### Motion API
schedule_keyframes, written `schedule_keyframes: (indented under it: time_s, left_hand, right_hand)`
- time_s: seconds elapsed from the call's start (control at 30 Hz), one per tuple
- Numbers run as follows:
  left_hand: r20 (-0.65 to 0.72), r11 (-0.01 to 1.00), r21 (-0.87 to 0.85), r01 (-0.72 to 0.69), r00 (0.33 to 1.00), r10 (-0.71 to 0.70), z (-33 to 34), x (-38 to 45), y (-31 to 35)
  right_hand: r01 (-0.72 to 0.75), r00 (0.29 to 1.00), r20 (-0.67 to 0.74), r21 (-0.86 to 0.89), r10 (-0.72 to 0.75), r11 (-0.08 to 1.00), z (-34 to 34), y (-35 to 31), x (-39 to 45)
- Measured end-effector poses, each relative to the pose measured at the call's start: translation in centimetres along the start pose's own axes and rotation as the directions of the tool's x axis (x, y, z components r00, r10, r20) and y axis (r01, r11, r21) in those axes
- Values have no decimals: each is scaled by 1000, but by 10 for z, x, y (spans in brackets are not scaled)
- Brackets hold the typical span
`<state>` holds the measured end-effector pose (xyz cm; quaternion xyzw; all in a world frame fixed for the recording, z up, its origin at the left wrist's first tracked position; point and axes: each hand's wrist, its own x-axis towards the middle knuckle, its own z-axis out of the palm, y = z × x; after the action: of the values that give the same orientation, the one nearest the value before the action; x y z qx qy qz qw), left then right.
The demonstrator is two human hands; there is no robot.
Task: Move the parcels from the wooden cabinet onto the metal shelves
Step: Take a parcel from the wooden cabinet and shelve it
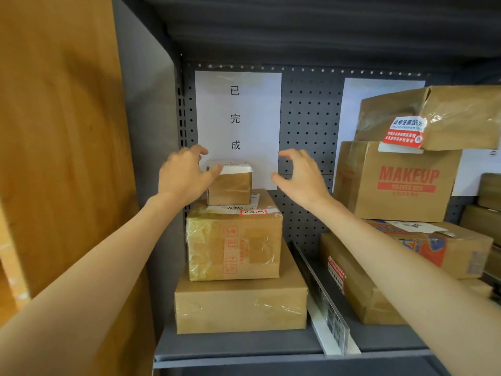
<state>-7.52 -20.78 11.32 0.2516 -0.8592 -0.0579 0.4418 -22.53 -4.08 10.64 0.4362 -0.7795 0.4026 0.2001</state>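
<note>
Up top, small taped cardboard parcel (230, 183), hands apart

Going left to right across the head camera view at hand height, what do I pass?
Wooden cabinet side → left hand → small parcel on top of the stack → right hand → MAKEUP box.

**Hidden and cut-off items, head view**

The left hand (187, 176) covered the small box's (230, 185) left side; contact could not be confirmed. The right hand (301, 177) hid part of the pegboard (309, 126). The second paper sheet (379, 93) was mostly blocked by stacked parcels (401, 183). Boxes at the right edge (490, 191) were cropped. Barcode label print (233, 208) was too small to read.
</note>
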Motion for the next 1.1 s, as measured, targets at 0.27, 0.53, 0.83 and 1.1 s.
schedule_keyframes:
  time_s: [0.27, 0.53, 0.83, 1.1]
  left_hand:
    - [44, 935, 318, -156, 988, 150, -60, -63, 12]
    - [101, 917, 377, -129, 990, 98, -132, -161, 20]
    - [160, 886, 463, -36, 986, -43, -213, -261, -10]
    - [121, 880, 471, 55, 985, -126, -299, -301, -87]
  right_hand:
    - [175, 985, 65, -367, -163, 913, -32, -49, -55]
    - [170, 984, 101, -297, -146, 940, -52, -89, -153]
    - [192, 966, 212, -220, -146, 956, -38, -159, -241]
    - [234, 957, 226, -241, -180, 942, -10, -248, -271]
